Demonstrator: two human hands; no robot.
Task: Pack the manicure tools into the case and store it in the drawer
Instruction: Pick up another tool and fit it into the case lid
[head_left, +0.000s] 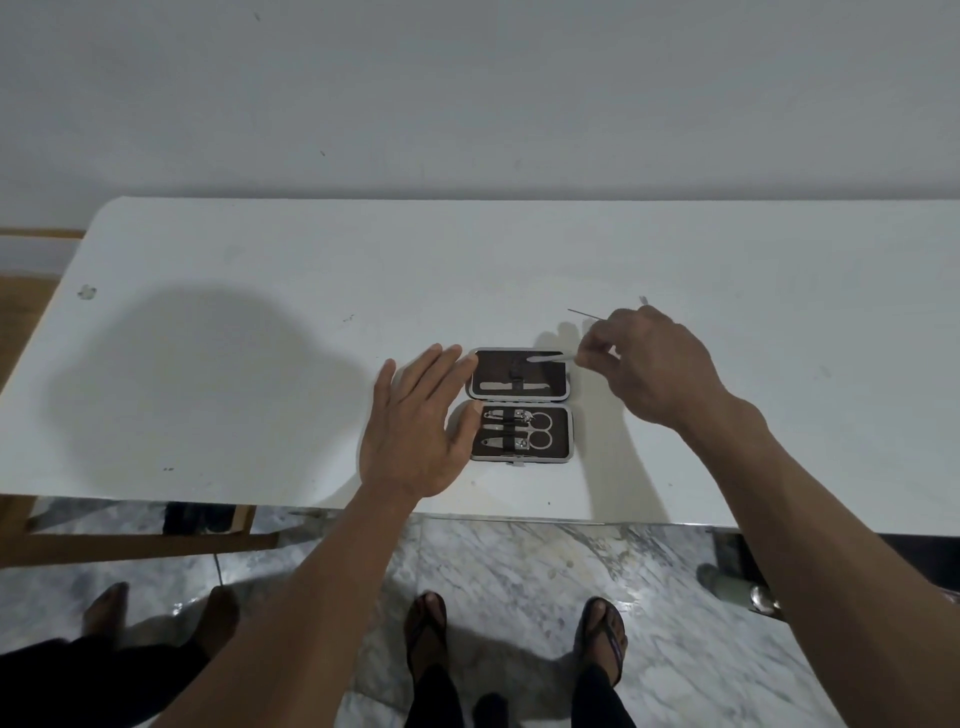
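An open manicure case (566, 431) with a dark lining and a grey rim lies flat on the white table (260, 338). Its near half holds two nail clippers and small scissors (537, 430) under a strap. One flat tool (511, 386) sits in the far half. My right hand (649, 364) pinches a thin metal tool (550, 358) and holds it over the far half's upper right corner. My left hand (415, 431) rests open against the case's left edge, fingers spread. A thin needle-like tool (584, 314) lies on the table beyond my right hand.
The table's front edge runs just below the case. Under the table at the left is a wooden frame (135, 540). Marble floor, my sandalled feet (514, 639) and another person's bare feet (161, 613) are below. A small metal object (737, 584) lies on the floor at the right.
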